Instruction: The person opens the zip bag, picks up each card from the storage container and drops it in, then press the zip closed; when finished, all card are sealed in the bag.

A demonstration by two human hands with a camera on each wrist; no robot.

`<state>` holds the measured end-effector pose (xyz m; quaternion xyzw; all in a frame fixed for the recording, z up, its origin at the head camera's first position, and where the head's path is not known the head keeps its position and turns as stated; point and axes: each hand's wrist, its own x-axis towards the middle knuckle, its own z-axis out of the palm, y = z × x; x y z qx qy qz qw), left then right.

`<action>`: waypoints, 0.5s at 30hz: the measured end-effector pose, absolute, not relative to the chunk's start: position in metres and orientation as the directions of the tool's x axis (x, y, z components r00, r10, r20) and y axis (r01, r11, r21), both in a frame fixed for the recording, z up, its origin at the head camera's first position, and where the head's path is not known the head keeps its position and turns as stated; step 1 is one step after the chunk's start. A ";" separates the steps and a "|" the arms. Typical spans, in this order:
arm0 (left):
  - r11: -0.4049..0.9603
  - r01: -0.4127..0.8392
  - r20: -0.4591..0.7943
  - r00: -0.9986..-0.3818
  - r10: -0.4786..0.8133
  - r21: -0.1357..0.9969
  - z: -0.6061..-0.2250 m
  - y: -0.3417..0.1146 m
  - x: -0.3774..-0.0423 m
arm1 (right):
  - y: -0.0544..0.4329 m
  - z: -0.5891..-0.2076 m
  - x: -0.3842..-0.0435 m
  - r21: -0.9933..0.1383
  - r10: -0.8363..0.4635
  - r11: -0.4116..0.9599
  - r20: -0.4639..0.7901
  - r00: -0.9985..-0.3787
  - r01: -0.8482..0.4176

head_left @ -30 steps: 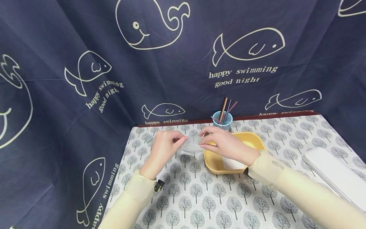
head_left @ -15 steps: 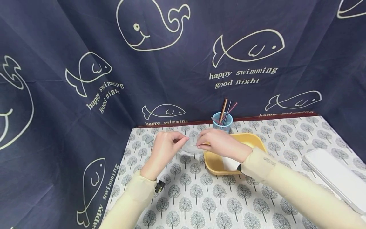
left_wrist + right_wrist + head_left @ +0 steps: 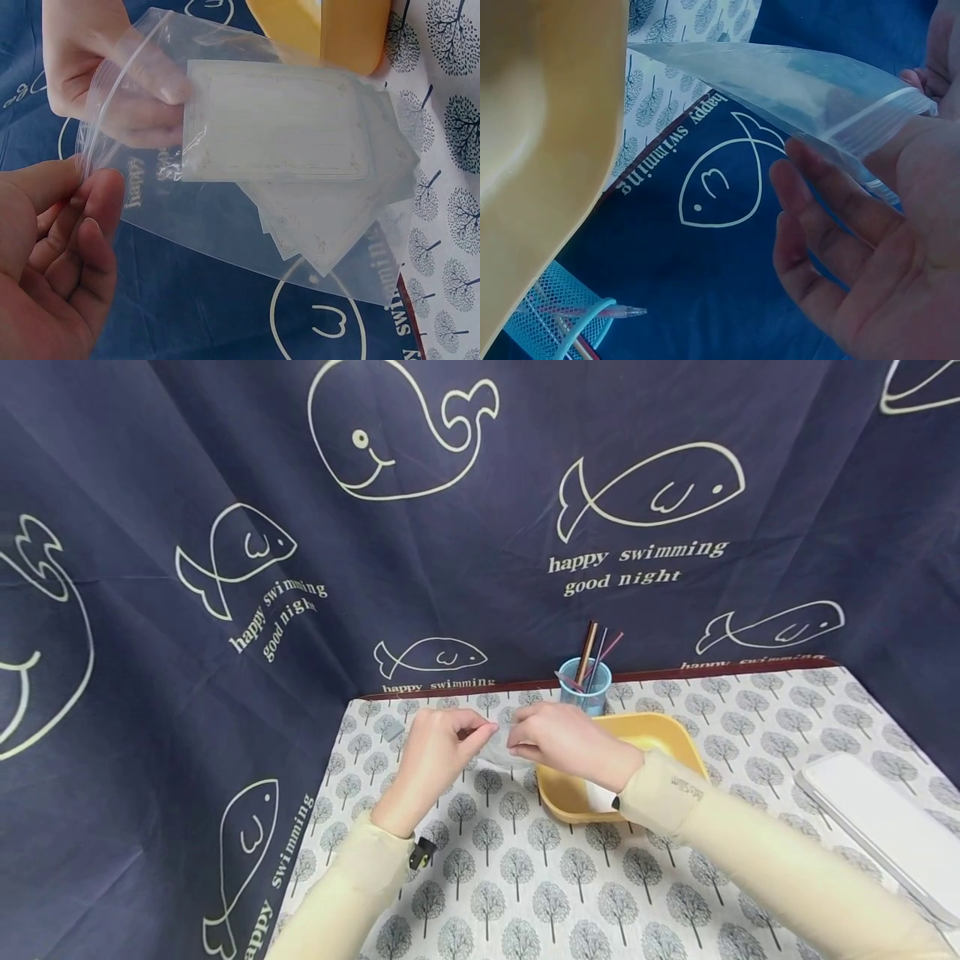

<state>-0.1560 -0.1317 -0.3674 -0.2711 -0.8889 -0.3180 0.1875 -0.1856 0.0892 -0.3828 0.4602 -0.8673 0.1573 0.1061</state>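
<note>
A clear zip-lock bag (image 3: 195, 225) is held up over the table, with pale printed cards (image 3: 277, 124) inside it. Some of the cards fan out at an angle beneath a squared stack. My left hand (image 3: 442, 739) pinches the bag's edge near the zip strip. My right hand (image 3: 566, 739) reaches into the bag's mouth; through the plastic, its thumb and a finger (image 3: 154, 112) meet the near edge of the stack. In the right wrist view, the other fingers (image 3: 840, 225) of that hand lie curved outside the bag.
A yellow basin (image 3: 660, 727) with something white (image 3: 600, 797) in it stands under my right forearm. Behind it is a blue mesh cup (image 3: 588, 693) with pens. A long white object (image 3: 877, 827) lies at right, and a small grey item (image 3: 393, 730) at back left.
My right hand has moved left, closer to my left hand and further into the bag's mouth. The left hand has stayed nearly still, keeping its pinch on the bag.
</note>
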 end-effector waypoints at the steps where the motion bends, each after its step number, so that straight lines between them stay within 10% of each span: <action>1: 0.652 0.600 0.505 -0.784 0.361 0.464 -0.368 -0.132 -0.156 | 0.089 -0.383 -0.185 -0.175 -0.763 0.530 0.328 -0.557 -0.830; 15: 0.654 0.580 0.498 -0.798 0.339 0.485 -0.371 -0.135 -0.158 | 0.102 -0.382 -0.180 -0.185 -0.734 0.504 0.423 -0.532 -0.843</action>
